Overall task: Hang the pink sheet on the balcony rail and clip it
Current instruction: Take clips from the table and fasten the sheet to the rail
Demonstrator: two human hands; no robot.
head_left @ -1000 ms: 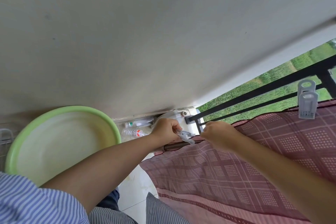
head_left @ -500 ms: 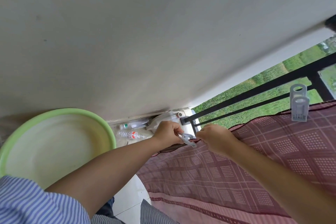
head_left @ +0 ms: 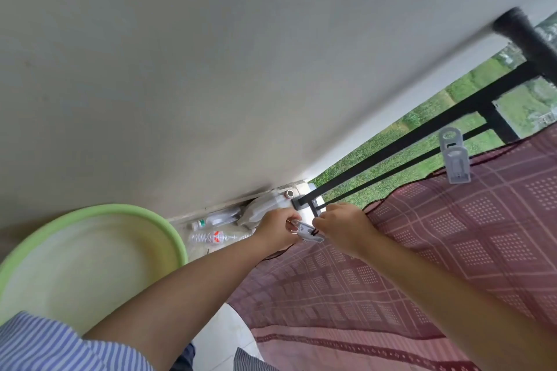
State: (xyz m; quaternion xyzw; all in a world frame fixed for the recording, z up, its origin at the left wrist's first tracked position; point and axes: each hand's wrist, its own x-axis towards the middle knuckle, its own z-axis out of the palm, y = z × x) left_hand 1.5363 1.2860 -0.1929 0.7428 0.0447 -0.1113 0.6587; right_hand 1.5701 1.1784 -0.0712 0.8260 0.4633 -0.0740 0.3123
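Left hand [head_left: 278, 227] is shown gripping a clip [head_left: 307, 232], brought closer to the right hand [head_left: 342, 227], which pinches the sheet [head_left: 452, 250] edge at the rail [head_left: 391, 144] end; clamping is judged imminent, another clip [head_left: 455, 156] being already set

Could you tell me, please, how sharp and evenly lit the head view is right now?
Head view: soft daylight, no glare; wide-angle bending curves the rail and basin; the dark post at upper right is motion-smeared; hands and clip are slightly soft.
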